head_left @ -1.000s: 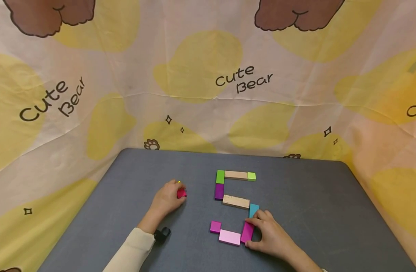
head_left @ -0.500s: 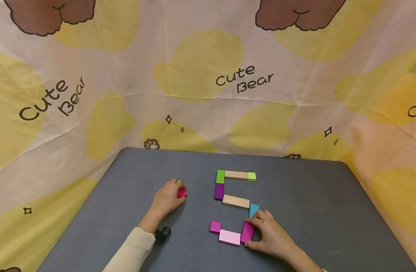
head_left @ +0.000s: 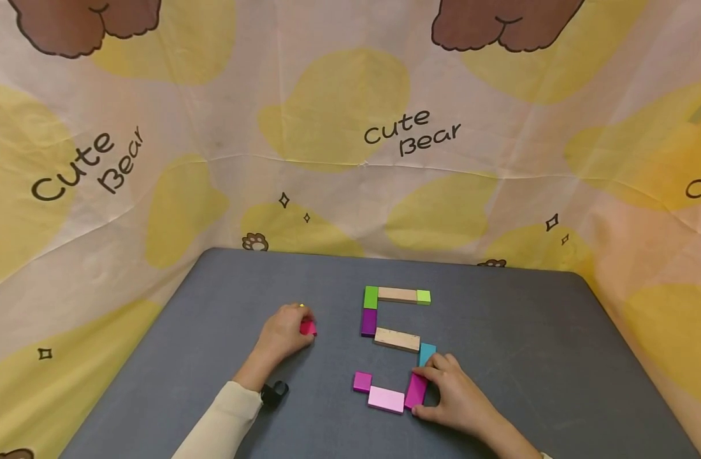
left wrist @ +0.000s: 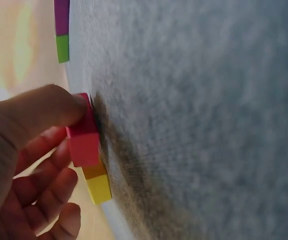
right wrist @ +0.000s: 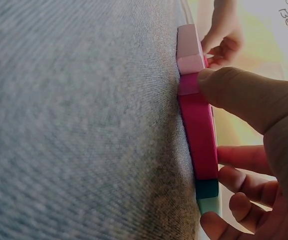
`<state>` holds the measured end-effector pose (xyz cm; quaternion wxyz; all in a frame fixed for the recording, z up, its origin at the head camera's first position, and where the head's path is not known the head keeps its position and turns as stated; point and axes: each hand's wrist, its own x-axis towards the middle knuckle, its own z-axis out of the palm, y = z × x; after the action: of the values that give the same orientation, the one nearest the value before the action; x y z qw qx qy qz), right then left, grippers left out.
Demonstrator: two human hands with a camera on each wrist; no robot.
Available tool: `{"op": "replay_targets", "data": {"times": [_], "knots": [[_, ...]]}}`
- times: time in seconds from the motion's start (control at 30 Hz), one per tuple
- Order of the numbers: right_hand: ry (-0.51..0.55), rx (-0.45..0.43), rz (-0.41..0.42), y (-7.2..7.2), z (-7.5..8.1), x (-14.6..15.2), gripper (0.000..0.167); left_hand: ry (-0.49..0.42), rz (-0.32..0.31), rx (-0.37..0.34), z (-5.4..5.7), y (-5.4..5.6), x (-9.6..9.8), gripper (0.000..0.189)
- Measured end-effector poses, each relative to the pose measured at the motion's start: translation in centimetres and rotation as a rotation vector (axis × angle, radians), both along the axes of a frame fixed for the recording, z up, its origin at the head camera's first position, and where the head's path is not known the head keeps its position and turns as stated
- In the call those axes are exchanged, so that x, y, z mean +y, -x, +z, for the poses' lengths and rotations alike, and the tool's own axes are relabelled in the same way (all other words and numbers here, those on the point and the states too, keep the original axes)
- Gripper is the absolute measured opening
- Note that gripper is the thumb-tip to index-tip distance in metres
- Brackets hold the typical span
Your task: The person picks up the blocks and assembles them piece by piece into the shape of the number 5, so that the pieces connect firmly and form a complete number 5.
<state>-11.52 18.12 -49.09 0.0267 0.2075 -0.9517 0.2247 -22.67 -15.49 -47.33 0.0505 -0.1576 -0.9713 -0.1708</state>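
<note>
At the left of the table, my left hand (head_left: 283,331) pinches a red block (left wrist: 84,148) between thumb and fingers. A yellow block (left wrist: 100,188) lies just past it, mostly covered by that hand in the head view. My right hand (head_left: 455,390) holds a magenta block (head_left: 416,390) by its two ends, thumb at the near end. That block lies between a blue block (head_left: 427,354) and a light pink block (head_left: 386,399). A smaller magenta block (head_left: 362,382) sits at the pink block's left end.
Farther back, the row of blocks continues with a wooden block (head_left: 397,339), a purple block (head_left: 369,322), a green block (head_left: 370,297), another wooden block (head_left: 397,294) and a lime block (head_left: 423,297). A printed cloth (head_left: 339,115) hangs behind the grey table (head_left: 517,331).
My left hand has shifted very slightly to the right with the red block. The right hand stays at the magenta block, and the row of blocks keeps its layout.
</note>
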Motion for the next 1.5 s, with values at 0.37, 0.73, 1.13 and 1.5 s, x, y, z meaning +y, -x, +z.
{"op": "replay_targets", "data": {"times": [0.37,0.73,1.13,1.5], "knots": [[-0.007,0.006,-0.002,0.1,0.0,0.0,0.057,-0.096,-0.150,-0.017,0.4,-1.5,1.2,0.029],[0.004,0.022,-0.006,-0.1,-0.1,-0.1,0.057,-0.091,-0.323,-0.049,0.4,-2.7,3.2,0.029],[0.026,0.088,0.020,-0.3,-0.2,0.0,0.055,-0.103,-0.444,-0.145,0.2,-3.6,4.7,0.027],[0.036,0.085,0.026,-0.3,-0.1,0.0,0.054,-0.057,-0.444,-0.126,-0.2,-3.8,5.4,0.027]]}}
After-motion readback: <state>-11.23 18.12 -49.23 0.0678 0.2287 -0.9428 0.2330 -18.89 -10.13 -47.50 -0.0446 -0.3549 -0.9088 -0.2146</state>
